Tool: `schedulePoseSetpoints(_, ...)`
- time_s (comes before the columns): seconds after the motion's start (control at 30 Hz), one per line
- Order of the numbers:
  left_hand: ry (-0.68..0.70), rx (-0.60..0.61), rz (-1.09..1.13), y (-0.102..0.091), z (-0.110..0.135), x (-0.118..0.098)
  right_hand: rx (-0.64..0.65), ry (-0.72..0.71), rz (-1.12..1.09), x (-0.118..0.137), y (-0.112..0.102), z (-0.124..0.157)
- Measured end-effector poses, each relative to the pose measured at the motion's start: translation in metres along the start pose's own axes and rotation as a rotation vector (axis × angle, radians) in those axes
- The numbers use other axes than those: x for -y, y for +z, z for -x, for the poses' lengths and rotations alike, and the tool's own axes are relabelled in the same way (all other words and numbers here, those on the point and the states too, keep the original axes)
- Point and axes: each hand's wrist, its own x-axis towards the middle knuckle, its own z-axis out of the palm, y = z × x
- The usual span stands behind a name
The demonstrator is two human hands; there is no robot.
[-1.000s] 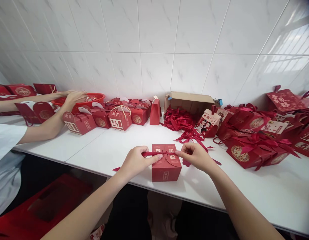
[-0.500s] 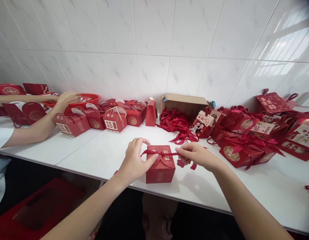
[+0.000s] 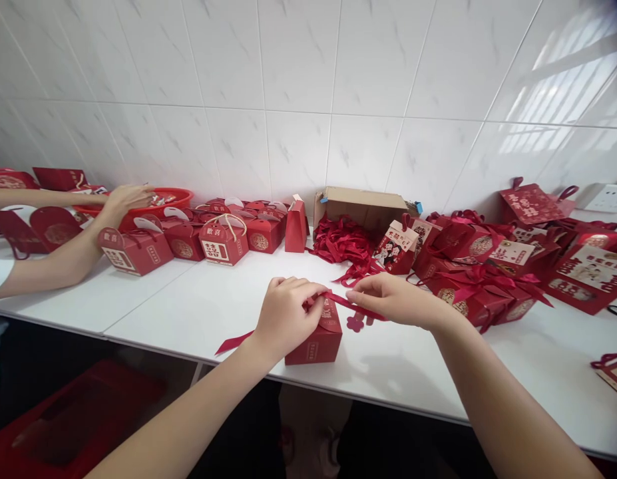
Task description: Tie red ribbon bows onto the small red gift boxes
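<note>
A red gift box [image 3: 315, 347] with pale lettering stands at the table's front edge, its top partly covered by my left hand [image 3: 291, 313]. The fingers of that hand pinch a dark red ribbon [image 3: 345, 303] over the box's top. To the right of the box, my right hand [image 3: 388, 298] has its thumb and fingers closed on the same ribbon, which runs between the two hands. One ribbon end lies to the left, below my left wrist. A small red flower-shaped piece [image 3: 355, 324] is on the table under my right hand.
A cardboard carton [image 3: 363, 199] spills loose red ribbons [image 3: 341, 239] behind my hands. Finished-looking ribboned boxes [image 3: 480, 293] crowd the right. Several red boxes [image 3: 223, 241] line the left back. Another person's hand [image 3: 128, 201] is over a red basin [image 3: 183, 198] at left.
My left hand has moved from the box's left side to over its top and now pinches the ribbon there. My right hand's grip on the ribbon has shifted slightly. The view has turned a little right.
</note>
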Motion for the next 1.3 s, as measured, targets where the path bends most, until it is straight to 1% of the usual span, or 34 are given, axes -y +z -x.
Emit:
schedulePoseSetpoints(0.07, 0.015, -0.036, -0.008, -0.001, 0.000, -0.001, 0.063, -0.021, -0.034, -0.004, 0.003, -0.004)
schedulePoseSetpoints(0.17, 0.035, -0.109, -0.024, -0.005, -0.003, -0.002, 0.079, -0.085, -0.204, -0.011, 0.010, -0.015)
schedulePoseSetpoints(0.3, 0.081, -0.204, -0.072, -0.012, -0.010, -0.001, 0.049, -0.155, -0.421, -0.017, 0.018, -0.026)
schedulePoseSetpoints(0.37, 0.109, -0.242, -0.097, -0.013, -0.010, 0.001, 0.016, -0.149, -0.495, -0.018, 0.021, -0.029)
schedulePoseSetpoints(0.47, 0.120, -0.298, -0.091, -0.015, -0.007, 0.003, -0.041, -0.119, -0.546, -0.015, 0.030, -0.034)
schedulePoseSetpoints(0.53, 0.090, -0.306, -0.038, -0.017, -0.004, 0.004, -0.053, -0.147, -0.558, -0.013, 0.040, -0.037)
schedulePoseSetpoints(0.63, -0.001, -0.195, 0.154, -0.025, 0.003, 0.013, -0.107, -0.172, -0.592, -0.013, 0.053, -0.043)
schedulePoseSetpoints(0.67, -0.057, -0.152, 0.232, -0.027, 0.006, 0.018, -0.147, -0.168, -0.602, -0.014, 0.057, -0.044)
schedulePoseSetpoints(0.73, -0.222, -0.086, 0.359, -0.027, 0.011, 0.032, -0.212, -0.166, -0.616, -0.017, 0.061, -0.046)
schedulePoseSetpoints(0.8, -0.410, -0.010, 0.432, -0.022, 0.016, 0.047, -0.213, -0.190, -0.616, -0.019, 0.062, -0.047)
schedulePoseSetpoints(0.83, -0.482, 0.044, 0.460, -0.018, 0.018, 0.054, -0.198, -0.213, -0.615, -0.020, 0.062, -0.048)
schedulePoseSetpoints(0.9, -0.570, 0.177, 0.537, -0.011, 0.021, 0.063, -0.160, -0.253, -0.606, -0.020, 0.063, -0.048)
schedulePoseSetpoints(0.97, -0.610, 0.321, 0.636, -0.008, 0.022, 0.066, -0.164, -0.268, -0.570, -0.018, 0.065, -0.049)
schedulePoseSetpoints(1.0, -0.630, 0.378, 0.675, -0.010, 0.021, 0.064, -0.185, -0.258, -0.542, -0.017, 0.067, -0.049)
schedulePoseSetpoints(1.03, -0.650, 0.410, 0.701, -0.013, 0.021, 0.062, -0.220, -0.242, -0.504, -0.016, 0.069, -0.050)
schedulePoseSetpoints(1.07, -0.661, 0.408, 0.712, -0.018, 0.020, 0.057, -0.272, -0.226, -0.452, -0.015, 0.072, -0.052)
schedulePoseSetpoints(1.1, -0.662, 0.381, 0.710, -0.023, 0.018, 0.052, -0.337, -0.217, -0.384, -0.014, 0.075, -0.053)
schedulePoseSetpoints(1.17, -0.637, 0.307, 0.693, -0.036, 0.014, 0.040, -0.457, -0.218, -0.216, -0.012, 0.078, -0.054)
schedulePoseSetpoints(1.2, -0.612, 0.291, 0.683, -0.042, 0.010, 0.034, -0.490, -0.236, -0.124, -0.011, 0.079, -0.055)
schedulePoseSetpoints(1.23, -0.578, 0.293, 0.669, -0.047, 0.006, 0.027, -0.492, -0.268, -0.040, -0.010, 0.078, -0.054)
schedulePoseSetpoints(1.3, -0.484, 0.318, 0.631, -0.054, -0.007, 0.014, -0.402, -0.376, 0.078, -0.008, 0.075, -0.052)
